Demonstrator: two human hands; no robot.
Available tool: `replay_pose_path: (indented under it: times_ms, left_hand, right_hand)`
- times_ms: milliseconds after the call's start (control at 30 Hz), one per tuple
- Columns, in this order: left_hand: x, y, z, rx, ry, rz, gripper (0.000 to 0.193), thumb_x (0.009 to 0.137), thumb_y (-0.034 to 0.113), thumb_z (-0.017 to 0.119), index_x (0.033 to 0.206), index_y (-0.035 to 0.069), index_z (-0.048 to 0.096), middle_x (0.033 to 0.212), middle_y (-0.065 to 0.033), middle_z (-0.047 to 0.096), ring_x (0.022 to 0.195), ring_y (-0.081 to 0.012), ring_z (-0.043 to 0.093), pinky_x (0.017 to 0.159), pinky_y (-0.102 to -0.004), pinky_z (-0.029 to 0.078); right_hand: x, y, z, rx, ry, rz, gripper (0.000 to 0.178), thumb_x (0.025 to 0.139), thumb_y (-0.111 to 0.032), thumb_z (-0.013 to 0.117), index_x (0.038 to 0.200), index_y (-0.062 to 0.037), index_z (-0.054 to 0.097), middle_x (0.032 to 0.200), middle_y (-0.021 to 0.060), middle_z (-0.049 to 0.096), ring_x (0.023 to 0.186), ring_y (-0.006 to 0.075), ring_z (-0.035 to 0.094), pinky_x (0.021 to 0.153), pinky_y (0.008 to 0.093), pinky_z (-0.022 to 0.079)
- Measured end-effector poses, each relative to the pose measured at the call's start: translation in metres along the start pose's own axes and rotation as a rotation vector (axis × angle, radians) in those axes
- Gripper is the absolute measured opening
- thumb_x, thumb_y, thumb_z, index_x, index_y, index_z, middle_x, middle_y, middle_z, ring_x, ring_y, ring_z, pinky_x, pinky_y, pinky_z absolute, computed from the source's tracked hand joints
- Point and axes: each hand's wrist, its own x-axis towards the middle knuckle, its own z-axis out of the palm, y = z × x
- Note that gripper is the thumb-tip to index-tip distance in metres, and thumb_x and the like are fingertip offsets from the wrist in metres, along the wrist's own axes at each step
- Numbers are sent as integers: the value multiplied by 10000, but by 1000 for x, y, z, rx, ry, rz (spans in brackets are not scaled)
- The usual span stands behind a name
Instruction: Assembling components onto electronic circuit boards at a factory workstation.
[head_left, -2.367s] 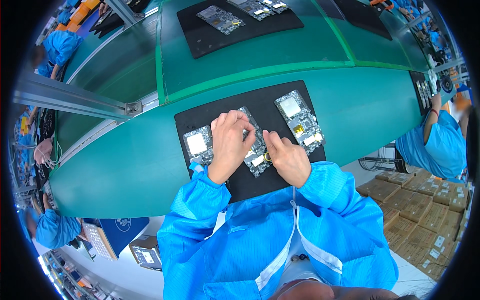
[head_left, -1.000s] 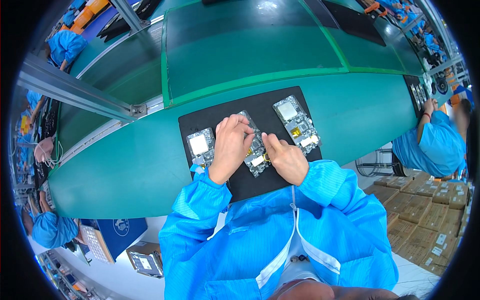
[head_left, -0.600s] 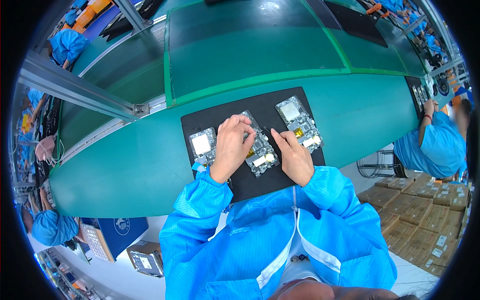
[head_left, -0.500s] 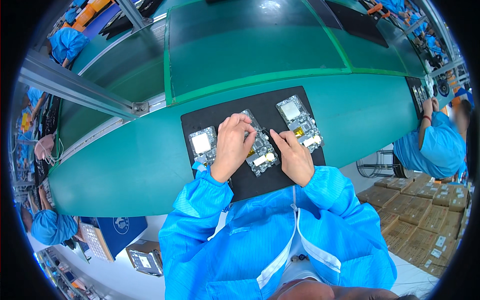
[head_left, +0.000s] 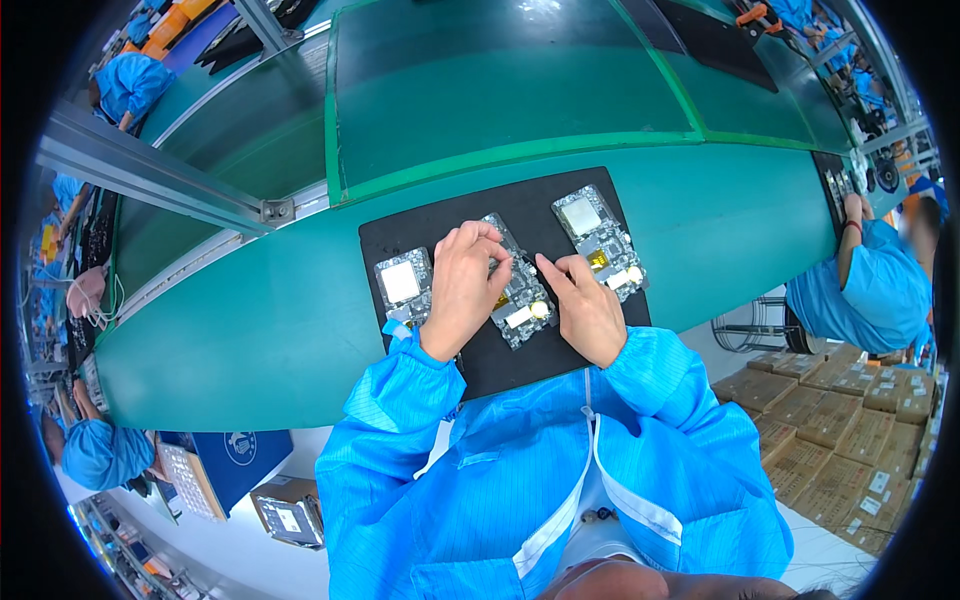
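Note:
Three circuit boards lie on a black mat. My left hand [head_left: 463, 290] is over the upper left part of the middle board [head_left: 520, 312], thumb and index finger pinched together; whatever is between them is too small to make out. From the other side, my right hand [head_left: 590, 315] reaches in with its index fingertip at the middle board's right edge. Its other fingers are curled and the thumb is hidden, so its grip is unclear. The left board [head_left: 402, 282], with a pale square shield, is partly covered by my left hand and sleeve. Right of my right hand lies the right board [head_left: 598, 236].
Under the boards is the black mat [head_left: 440, 222] on a green bench [head_left: 230, 340]. A green-edged belt surface [head_left: 500, 90] runs beyond it, with a metal post [head_left: 150, 165] at left. Co-workers in blue sit at both sides. Stacked cartons [head_left: 830, 430] stand at lower right.
Both hands stay almost where they were over the middle board, with only slight finger shifts. The mat and boards appear a little higher in the picture.

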Motion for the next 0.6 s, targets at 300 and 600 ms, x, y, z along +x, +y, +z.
replay_pose_path:
  times_ms: [300, 600]
  left_hand:
    - [1, -1, 1, 13, 3, 1, 83, 784, 51, 771, 847, 42, 717, 1131, -84, 653, 1103, -312, 614, 956, -432, 454]
    - [2, -2, 3, 1, 34, 38, 100, 740, 39, 783, 802, 38, 705, 1083, -91, 640, 1046, -307, 614, 920, -441, 452]
  right_hand:
    - [2, 0, 1, -14, -20, -7, 603, 787, 92, 615, 1372, -52, 620, 1096, 107, 574, 783, 323, 683, 639, 441, 574]
    - [2, 1, 1, -58, -58, -4, 593, 791, 72, 625, 1370, -53, 624, 1099, 98, 567, 804, 297, 684, 634, 427, 575]
